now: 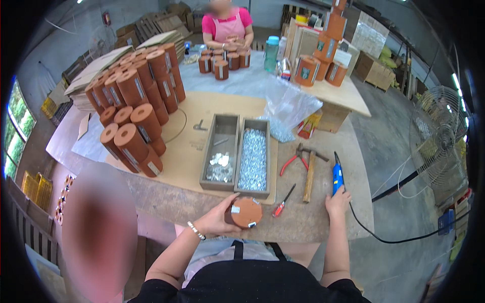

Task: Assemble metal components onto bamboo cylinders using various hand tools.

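Note:
My left hand (pixel 218 218) grips a reddish-brown cylinder (pixel 247 213) from its left side, near the table's front edge. Small metal pieces show around the rim of its flat top. To the right, the fingers of my right hand (pixel 337 201) are closed round the lower end of a blue corded hand tool (pixel 337 178), whose dark narrow tip points away from me. Beyond the cylinder are two grey trays: one tray (pixel 206 174) contains flat silvery pieces, the other tray (pixel 268 151) many small shiny metal parts. A red-handled screwdriver (pixel 278 209) lies between my hands.
Hammer (pixel 308 177) and red-handled pincers (pixel 289 162) lie right of the trays. Stacked brown cylinders (pixel 136 121) fill the left side. A plastic bag (pixel 290 101) rests behind the trays. One person (pixel 227 28) stands across the table, another blurred at left. A black cord (pixel 389 241) trails right.

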The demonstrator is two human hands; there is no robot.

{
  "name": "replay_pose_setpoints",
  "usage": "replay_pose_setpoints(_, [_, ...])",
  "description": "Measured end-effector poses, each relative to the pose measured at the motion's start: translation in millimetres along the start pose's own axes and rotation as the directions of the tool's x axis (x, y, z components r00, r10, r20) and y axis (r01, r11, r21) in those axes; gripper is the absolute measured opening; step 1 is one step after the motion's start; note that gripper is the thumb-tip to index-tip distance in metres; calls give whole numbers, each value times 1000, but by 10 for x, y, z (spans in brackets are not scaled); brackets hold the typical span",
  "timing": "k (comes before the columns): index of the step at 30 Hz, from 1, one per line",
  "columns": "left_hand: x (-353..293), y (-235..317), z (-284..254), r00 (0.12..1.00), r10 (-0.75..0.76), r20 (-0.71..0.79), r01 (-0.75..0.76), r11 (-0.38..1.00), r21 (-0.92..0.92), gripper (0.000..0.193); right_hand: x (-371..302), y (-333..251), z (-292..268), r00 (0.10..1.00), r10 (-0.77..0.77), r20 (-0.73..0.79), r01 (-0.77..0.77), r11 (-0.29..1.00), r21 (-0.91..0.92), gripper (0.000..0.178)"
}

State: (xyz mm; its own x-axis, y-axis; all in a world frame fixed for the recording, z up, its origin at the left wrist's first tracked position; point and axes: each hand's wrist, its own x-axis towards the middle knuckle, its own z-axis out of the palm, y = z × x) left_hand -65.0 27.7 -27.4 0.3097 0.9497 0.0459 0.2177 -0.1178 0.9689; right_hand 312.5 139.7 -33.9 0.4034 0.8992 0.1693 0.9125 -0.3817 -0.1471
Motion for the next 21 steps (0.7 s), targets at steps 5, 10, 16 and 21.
replay_pose_setpoints(5, [198, 402, -468, 998, -39, 58, 46, 993, -110, 71, 359, 272, 54, 975, 89, 205, -125, 977, 170, 55])
replay_pose_setpoints(10, [893, 587, -454, 998, 60, -38, -39, 916, 400, 36, 478, 514, 124, 948, 59, 311, -291, 551, 782, 52])
replay_pose_setpoints(16, [1408, 183, -166, 995, 86, 54, -66, 139, 988, 20, -80, 108, -1005, 988, -108, 108, -122, -138, 983, 59])
replay_pose_setpoints(21, [1525, 197, -143, 999, -7, 44, -43, 150, 988, 12, -304, 101, -1460, 971, -225, -80, -31, -451, 892, 64])
